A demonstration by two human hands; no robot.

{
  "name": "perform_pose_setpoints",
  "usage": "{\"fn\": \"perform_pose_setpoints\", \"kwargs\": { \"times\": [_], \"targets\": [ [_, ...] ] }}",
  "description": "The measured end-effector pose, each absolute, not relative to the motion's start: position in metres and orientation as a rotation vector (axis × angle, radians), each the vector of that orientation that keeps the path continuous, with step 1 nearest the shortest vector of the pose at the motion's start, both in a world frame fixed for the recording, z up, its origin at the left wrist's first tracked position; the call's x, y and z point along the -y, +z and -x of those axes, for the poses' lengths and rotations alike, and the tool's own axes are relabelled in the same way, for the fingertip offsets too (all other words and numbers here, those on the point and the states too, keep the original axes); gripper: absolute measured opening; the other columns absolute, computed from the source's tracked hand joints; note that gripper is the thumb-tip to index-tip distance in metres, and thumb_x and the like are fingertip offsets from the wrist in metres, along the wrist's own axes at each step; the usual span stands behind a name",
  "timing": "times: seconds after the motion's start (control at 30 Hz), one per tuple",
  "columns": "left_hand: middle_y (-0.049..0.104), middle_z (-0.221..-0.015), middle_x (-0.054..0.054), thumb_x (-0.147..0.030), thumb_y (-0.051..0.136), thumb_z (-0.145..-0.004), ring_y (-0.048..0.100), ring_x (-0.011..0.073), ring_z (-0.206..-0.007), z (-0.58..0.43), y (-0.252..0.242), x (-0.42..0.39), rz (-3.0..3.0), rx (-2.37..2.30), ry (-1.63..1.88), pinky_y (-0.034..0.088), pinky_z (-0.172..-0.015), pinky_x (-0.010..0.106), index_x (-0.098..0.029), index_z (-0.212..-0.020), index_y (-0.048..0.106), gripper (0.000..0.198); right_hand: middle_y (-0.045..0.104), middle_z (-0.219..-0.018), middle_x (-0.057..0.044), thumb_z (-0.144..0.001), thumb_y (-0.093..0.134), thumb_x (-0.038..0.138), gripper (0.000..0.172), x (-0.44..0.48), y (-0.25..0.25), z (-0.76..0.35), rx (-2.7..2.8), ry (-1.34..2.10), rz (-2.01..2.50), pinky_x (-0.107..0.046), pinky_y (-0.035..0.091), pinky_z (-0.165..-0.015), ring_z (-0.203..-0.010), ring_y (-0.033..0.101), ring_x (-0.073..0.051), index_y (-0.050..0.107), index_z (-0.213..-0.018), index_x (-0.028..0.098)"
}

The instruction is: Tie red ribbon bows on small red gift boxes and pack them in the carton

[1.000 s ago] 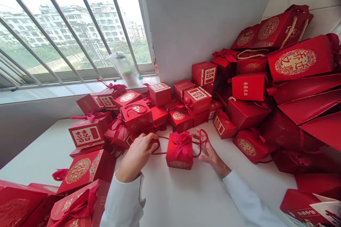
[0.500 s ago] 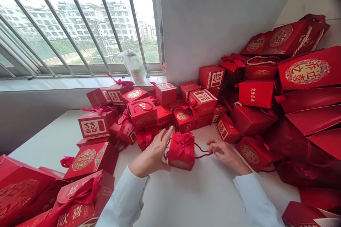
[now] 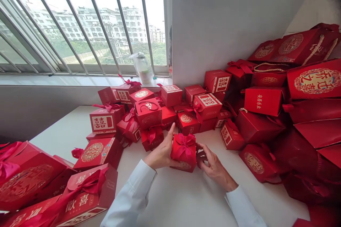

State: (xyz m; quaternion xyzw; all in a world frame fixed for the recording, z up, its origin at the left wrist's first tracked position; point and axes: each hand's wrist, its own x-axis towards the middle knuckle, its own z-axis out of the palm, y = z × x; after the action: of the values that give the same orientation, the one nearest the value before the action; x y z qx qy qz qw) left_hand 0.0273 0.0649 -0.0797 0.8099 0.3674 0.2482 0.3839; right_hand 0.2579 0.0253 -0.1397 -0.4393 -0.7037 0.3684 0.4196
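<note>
center box: red cardboard gift box [image 3: 183,159], shiny red satin bow [image 3: 183,144] on top, little gold medallion [image 3: 182,165]
big bag: glossy red paper gift bag [image 3: 317,81], cream circle [image 3: 306,81] with red lettering, gold trim
left box: red cardboard carton [image 3: 106,120], white panel [image 3: 102,123], red double-happiness characters
desk: plain white tabletop [image 3: 61,131]

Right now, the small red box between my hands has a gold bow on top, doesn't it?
No, the bow on the small red box is red, not gold, as the head view shows. The box does sit between your left hand and right hand.
</note>
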Motion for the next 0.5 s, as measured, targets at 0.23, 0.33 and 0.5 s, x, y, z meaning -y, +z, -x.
{"fn": "perform_pose_setpoints", "kwargs": {
  "times": [0.23,0.33,0.5],
  "targets": [
    [0.037,-0.138,0.016,-0.042,0.084,-0.053,0.033,0.0333,-0.132,-0.031,-0.086,-0.020,-1.912,-1.165,0.906,0.026,-0.111,0.048,-0.023,-0.147,-0.013,0.137,0.055,-0.113,-0.011,-0.080,0.060,0.031,0.043,-0.015,-0.160,-0.226,1.340,1.133,1.056,-0.033,0.056,-0.073,-0.087,0.061,-0.021,0.047,-0.119,0.022],
    [0.037,-0.139,0.017,-0.042,0.086,-0.048,0.038,0.0330,-0.129,-0.024,-0.075,0.018,-1.792,-1.314,1.031,0.029,-0.110,0.046,-0.022,-0.148,-0.011,0.141,0.055,-0.115,-0.011,-0.074,0.068,0.039,0.052,-0.004,-0.168,-0.221,1.253,1.229,1.015,-0.034,0.056,-0.072,-0.087,0.062,-0.023,0.049,-0.120,0.024],
    [0.031,-0.145,0.018,-0.044,0.086,-0.045,0.028,0.0372,-0.135,0.005,-0.042,0.112,-1.513,-1.811,1.090,0.027,-0.112,0.051,-0.022,-0.149,-0.007,0.141,0.057,-0.115,-0.007,-0.072,0.071,0.048,0.050,0.014,-0.179,-0.225,1.301,1.352,1.064,-0.034,0.057,-0.065,-0.085,0.063,-0.024,0.055,-0.116,0.030]
  ]
}}
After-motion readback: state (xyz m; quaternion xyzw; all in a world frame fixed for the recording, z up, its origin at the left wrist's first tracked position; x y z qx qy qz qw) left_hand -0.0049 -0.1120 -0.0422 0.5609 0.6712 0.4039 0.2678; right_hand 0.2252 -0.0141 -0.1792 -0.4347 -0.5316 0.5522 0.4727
